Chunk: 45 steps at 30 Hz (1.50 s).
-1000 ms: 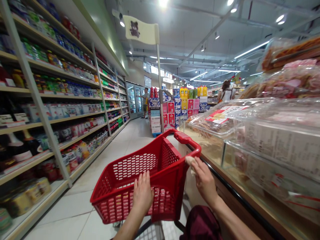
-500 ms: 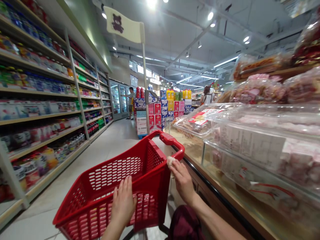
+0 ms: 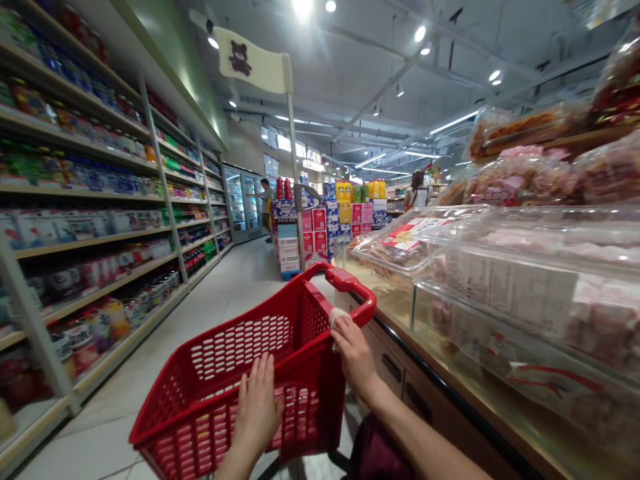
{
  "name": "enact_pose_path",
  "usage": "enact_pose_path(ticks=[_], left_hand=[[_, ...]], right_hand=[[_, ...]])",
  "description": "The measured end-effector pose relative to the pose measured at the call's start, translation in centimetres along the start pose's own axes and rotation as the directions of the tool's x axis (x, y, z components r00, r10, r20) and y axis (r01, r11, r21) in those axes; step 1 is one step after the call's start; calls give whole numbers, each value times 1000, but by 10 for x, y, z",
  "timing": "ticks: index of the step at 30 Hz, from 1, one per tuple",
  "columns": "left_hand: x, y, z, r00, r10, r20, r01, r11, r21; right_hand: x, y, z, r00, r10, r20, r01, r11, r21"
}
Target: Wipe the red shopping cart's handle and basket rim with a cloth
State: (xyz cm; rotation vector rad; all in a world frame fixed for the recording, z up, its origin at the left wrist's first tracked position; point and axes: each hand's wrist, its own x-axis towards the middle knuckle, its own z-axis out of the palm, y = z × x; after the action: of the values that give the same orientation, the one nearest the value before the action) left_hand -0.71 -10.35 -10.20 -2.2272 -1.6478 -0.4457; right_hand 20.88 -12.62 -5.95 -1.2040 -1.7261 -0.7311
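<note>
A red plastic shopping cart (image 3: 235,393) with perforated sides stands right in front of me. My left hand (image 3: 257,403) rests flat on its near side rim, fingers stretched out. Up by the cart's handle (image 3: 357,293), my right hand (image 3: 350,350) presses a crumpled whitish cloth or tissue (image 3: 340,315) onto the rim, its fingers closed over it. Most of that wad is hidden beneath the fingers. A cream flag with a dark bear (image 3: 240,57) rises on a pole behind the handle.
Shelves of drinks (image 3: 100,187) line the left side. On the right, a counter carries clear plastic food boxes (image 3: 500,267) close to my right arm. Stacked cartons (image 3: 315,233) stand ahead. One person (image 3: 266,207) is near the fridges, another person (image 3: 417,192) beyond the counter.
My right hand with the wad has slid along the rim, slightly away from the handle's corner. The cart and shelves appear shifted right in view. My left hand stays on the rim.
</note>
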Motion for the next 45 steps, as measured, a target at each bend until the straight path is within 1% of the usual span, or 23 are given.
enact_pose_path(ticks=[2, 4, 5, 7, 9, 10, 13, 15, 16, 19, 21, 22, 26, 28, 30, 32, 34, 36, 38, 39, 42, 43, 45], left_hand=[[-3, -1, 1, 1000, -2, 13, 2, 1000, -18], [-6, -3, 3, 1000, -17, 17, 17, 1000, -24], [-7, -4, 5, 1000, -24, 8, 24, 999, -26], [-10, -4, 9, 999, -42, -24, 41, 999, -31], [-13, -3, 12, 997, -60, -50, 58, 998, -39], [-13, -3, 13, 996, -65, -55, 63, 997, -40], [-16, -5, 11, 999, -39, -34, 38, 999, -24], [-18, -8, 11, 1000, -2, -24, 2, 1000, -18], [-20, -10, 11, 1000, 10, -27, -11, 1000, -19], [-21, -10, 15, 999, 12, -51, -13, 1000, -23], [-21, -8, 16, 998, -2, -57, 1, 1000, -19], [-20, -7, 17, 999, -2, -54, 1, 1000, -17], [-19, -14, 14, 1000, 19, -9, -19, 1000, -17], [-22, -23, 13, 1000, -29, 0, 29, 1000, -6], [-27, -30, 12, 997, -77, -6, 77, 997, 2], [-31, -34, 12, 996, -88, -7, 88, 996, -3], [-34, -37, 10, 997, -79, 9, 79, 997, -11], [-36, -42, 7, 997, -59, 46, 59, 998, -9], [-38, -52, 3, 992, -93, 83, 92, 996, 12], [-40, -58, 2, 987, -133, 93, 131, 991, 28], [-47, -73, 0, 967, -236, 97, 231, 971, 54], [-49, -76, 0, 965, -243, 99, 239, 970, 52], [-53, -81, 0, 968, -225, 113, 223, 974, 33]], right_hand=[[-6, -8, 10, 991, -118, 62, 115, 992, 46], [-7, -6, 11, 983, -163, 85, 159, 986, 55], [-5, -1, 9, 987, -140, 74, 137, 990, 35], [2, 9, 6, 999, -33, 31, 34, 999, -31], [5, 9, 10, 1000, 16, 5, -16, 997, -72], [4, 3, 15, 1000, -10, 17, 11, 998, -68], [-4, -22, 30, 974, -202, 99, 201, 979, 13], [-7, -26, 32, 960, -251, 127, 248, 968, 41], [-6, -23, 30, 966, -227, 125, 225, 974, 30], [-2, -5, 23, 997, -51, 62, 54, 997, -49], [-2, -7, 25, 1000, 12, 21, -10, 997, -75], [-4, -15, 30, 1000, -3, 25, 5, 998, -65], [-11, -48, 49, 979, -167, 120, 162, 986, 48], [-10, -47, 50, 980, -145, 133, 140, 989, 47], [-7, -41, 47, 992, -56, 118, 56, 998, 1], [-5, -42, 48, 993, 1, 116, 2, 1000, -24], [-7, -56, 55, 989, -36, 146, 34, 999, 17], [-11, -75, 65, 974, -129, 187, 113, 989, 93], [-14, -86, 70, 962, -177, 206, 151, 979, 139], [-15, -87, 72, 963, -174, 207, 147, 979, 140], [-14, -84, 75, 978, -103, 183, 86, 991, 99], [-14, -88, 78, 979, -93, 179, 76, 992, 98], [-14, -107, 89, 976, -116, 187, 92, 987, 133]])
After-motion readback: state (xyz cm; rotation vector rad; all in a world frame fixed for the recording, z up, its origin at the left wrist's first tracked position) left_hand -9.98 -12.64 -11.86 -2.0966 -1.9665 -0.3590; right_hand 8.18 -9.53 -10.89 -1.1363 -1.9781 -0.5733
